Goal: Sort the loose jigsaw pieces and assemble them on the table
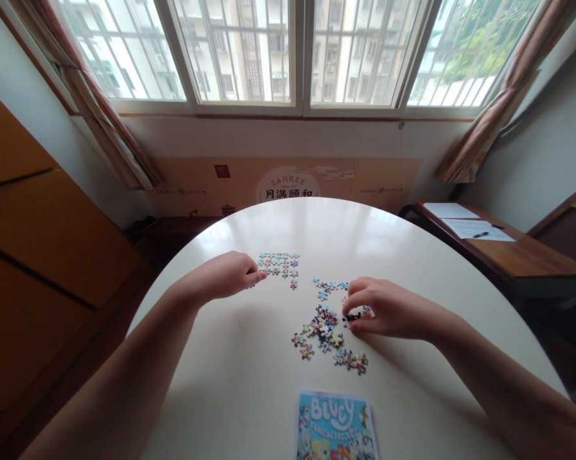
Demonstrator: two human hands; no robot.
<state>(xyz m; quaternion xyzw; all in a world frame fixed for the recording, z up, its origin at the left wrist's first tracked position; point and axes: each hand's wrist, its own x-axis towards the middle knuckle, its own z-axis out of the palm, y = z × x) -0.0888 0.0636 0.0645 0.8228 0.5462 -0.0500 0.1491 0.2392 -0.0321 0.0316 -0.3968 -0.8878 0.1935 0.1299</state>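
Observation:
On the white table, small jigsaw puzzle pieces (279,257) lie in spaced rows. My left hand (233,276) is at the left end of these rows, its fingers curled together and the fingertips by the lowest row. Whatever it may pinch is hidden, and a bit of a piece shows under it. A loose heap of puzzle pieces (325,326) lies right of centre. Beside that heap, my right hand (386,308) reaches down with thumb and fingers apart around some dark puzzle pieces (351,318). More pieces show just under its palm.
A blue "Bluey" picture sheet or box (334,425) lies at the near edge of view. The round white table (211,370) curves away toward a printed panel (288,185) under barred windows. A wooden desk (532,249) with papers and a pen stands to the right.

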